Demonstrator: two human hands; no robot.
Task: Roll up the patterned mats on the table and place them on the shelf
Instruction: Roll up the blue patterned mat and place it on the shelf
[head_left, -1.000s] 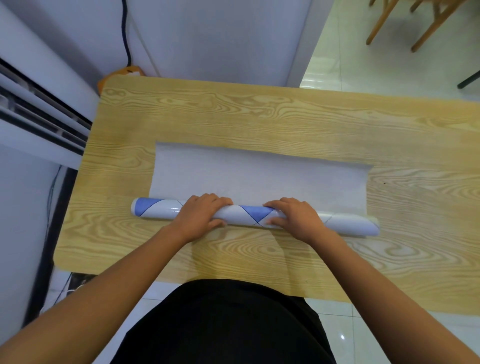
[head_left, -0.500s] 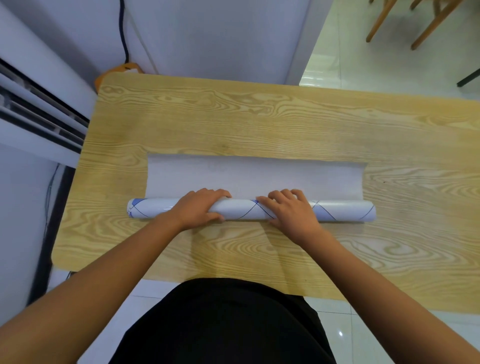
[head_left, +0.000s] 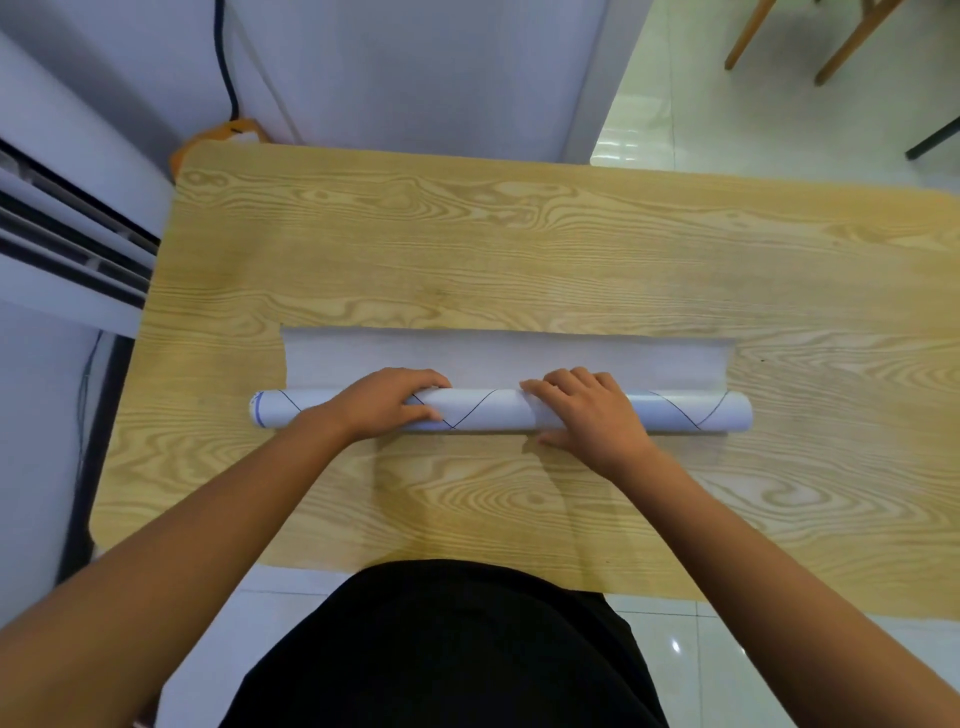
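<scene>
A patterned mat (head_left: 491, 410), white with thin blue diagonal lines, lies mostly rolled into a long tube across the wooden table (head_left: 519, 249). A short strip of its plain white underside (head_left: 498, 356) still lies flat beyond the roll. My left hand (head_left: 387, 402) grips the roll left of its middle, fingers curled over the top and thumb on the near side. My right hand (head_left: 587, 410) grips it right of the middle in the same way. No shelf is in view.
A white appliance with dark slats (head_left: 62, 244) stands at the table's left edge. A white wall (head_left: 415, 67) with a black cable (head_left: 226, 62) lies behind the table, an orange object (head_left: 223, 140) at its far left corner. Wooden chair legs (head_left: 810, 36) stand on the tiled floor at far right.
Both hands have rolled the mat away from me. The flat strip beyond the roll has grown shorter and the roll thicker. The solid blue patches have turned out of sight.
</scene>
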